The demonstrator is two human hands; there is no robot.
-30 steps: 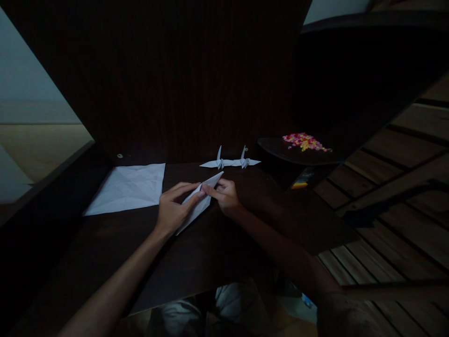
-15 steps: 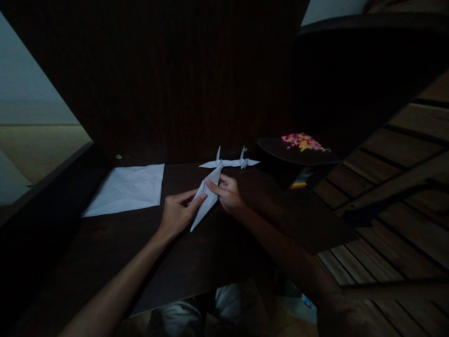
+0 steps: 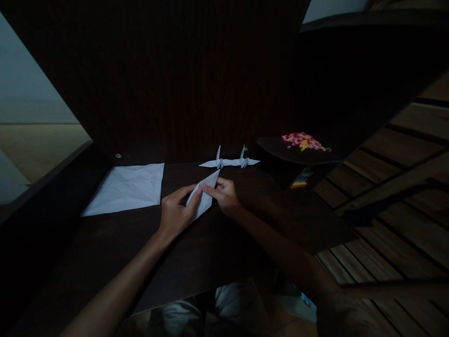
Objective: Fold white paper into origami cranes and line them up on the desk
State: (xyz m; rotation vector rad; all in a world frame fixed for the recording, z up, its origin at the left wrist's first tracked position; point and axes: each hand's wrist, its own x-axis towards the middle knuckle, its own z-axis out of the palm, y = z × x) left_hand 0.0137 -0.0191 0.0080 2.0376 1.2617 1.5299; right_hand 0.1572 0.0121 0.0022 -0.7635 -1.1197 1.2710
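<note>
Between my two hands is a folded piece of white paper with a pointed upper end, held tilted above the dark desk. My left hand grips its left side, the thumb lying across the front. From the right, my right hand pinches it, thumb on the front close to the left thumb and fingers behind. The lower end of the paper is partly hidden by the left hand. Just beyond the paper's tip lie two white origami cranes, side by side with their wings touching or overlapping.
Creased white sheets lie at the left of the desk, by a raised side board. On a small rounded shelf at the right sits a pile of pink, red and yellow pieces. A dark panel rises behind.
My left hand has shifted up along the folded paper and covers more of its lower end. The right thumb has moved left and down, close against the left thumb.
</note>
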